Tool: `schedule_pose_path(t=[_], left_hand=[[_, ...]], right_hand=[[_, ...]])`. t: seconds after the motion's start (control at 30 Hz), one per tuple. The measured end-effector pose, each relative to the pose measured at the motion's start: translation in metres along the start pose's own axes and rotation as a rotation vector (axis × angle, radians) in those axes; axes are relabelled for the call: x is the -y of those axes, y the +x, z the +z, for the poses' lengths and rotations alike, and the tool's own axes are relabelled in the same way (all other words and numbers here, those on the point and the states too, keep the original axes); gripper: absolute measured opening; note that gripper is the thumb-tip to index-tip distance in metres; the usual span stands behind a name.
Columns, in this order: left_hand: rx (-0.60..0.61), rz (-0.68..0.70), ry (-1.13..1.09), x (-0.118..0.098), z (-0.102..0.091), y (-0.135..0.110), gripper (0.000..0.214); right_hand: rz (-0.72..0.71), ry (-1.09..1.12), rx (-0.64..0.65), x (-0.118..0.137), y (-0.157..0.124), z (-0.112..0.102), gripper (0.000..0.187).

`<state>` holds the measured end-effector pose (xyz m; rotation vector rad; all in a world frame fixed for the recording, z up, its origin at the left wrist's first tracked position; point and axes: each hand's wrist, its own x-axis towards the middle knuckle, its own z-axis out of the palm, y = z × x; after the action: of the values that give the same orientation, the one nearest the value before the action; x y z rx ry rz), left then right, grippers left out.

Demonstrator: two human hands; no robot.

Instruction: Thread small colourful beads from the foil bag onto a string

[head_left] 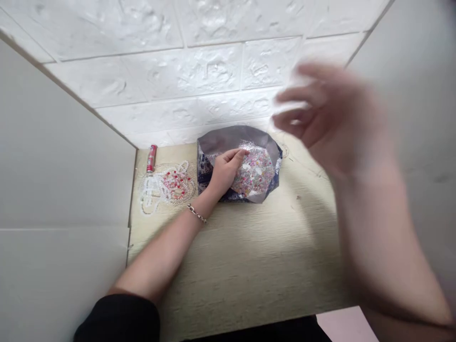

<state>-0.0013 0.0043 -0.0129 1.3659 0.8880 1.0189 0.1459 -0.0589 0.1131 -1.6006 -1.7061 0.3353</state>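
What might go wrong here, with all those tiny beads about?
The bag lies wide open with the left hand at the loose beads, so a knock might spill some onto the table.

The beaded strands left of the bag lie in overlapping loops and could tangle.

The right hand is raised and blurred; if its fingers pinch something small, which I cannot tell, it might drop.

Left sleeve [119,318]: black, ending near elbow. Left-wrist bracelet [196,213]: silver-coloured, chain-linked. Dark cloth [285,331], lower edge: probably same garment.
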Motion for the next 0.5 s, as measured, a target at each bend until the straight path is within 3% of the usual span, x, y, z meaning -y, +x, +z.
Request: schedule_pose_path(t=[0.07,0.17,0.3,0.5], left_hand=[[0.016,0.002,0.015,0.001,-0.001,0.001,0.025],[0.01,0.015,0.038,0.002,-0.001,0.003,0.024],[-0.001,0.026,0.056,-0.001,0.001,0.003,0.022],[0.058,0.057,0.15,-0.006,0.004,-0.002,0.024]], right_hand=[[-0.073,0.0,0.14,-0.006,0.0,0.024,0.028],[-0.132,-0.274,0.326,-0.026,-0.006,0.048,0.018],[-0.071,-0.535,0.473,-0.048,-0.014,0.054,0.017],[-0.037,-0.576,0.599,-0.052,-0.018,0.057,0.019]])
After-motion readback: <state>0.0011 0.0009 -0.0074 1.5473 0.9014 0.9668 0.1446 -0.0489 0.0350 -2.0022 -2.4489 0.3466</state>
